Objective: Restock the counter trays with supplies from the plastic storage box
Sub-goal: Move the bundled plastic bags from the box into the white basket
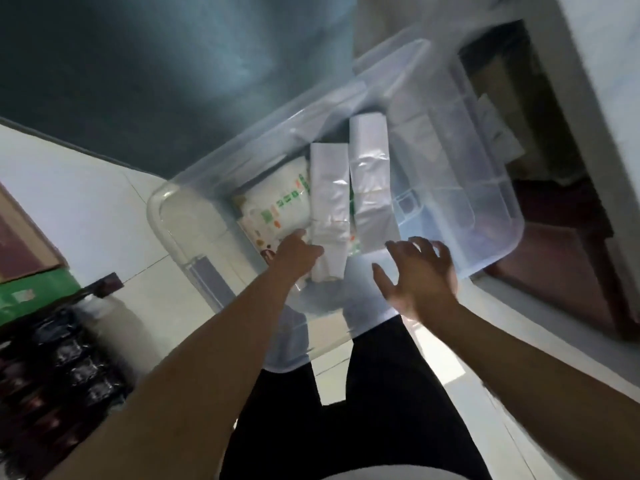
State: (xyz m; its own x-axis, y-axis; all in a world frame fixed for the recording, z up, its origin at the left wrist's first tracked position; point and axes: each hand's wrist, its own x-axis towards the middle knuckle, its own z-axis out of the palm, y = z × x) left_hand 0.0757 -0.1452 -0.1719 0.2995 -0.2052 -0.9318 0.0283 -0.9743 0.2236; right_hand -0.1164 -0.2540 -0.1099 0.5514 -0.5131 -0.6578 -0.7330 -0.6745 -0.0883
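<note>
A clear plastic storage box stands on the floor in front of me. Inside lie two long white wrapped packs side by side, one on the left and one on the right. A white bag with green print lies to their left. My left hand reaches into the box and its fingers close on the near end of the left white pack. My right hand hovers over the box's near right rim, fingers spread, holding nothing.
My dark-trousered legs stand just before the box on a pale tiled floor. A pack of dark bottles and stacked cartons sit at the left. A dark wooden doorway lies to the right.
</note>
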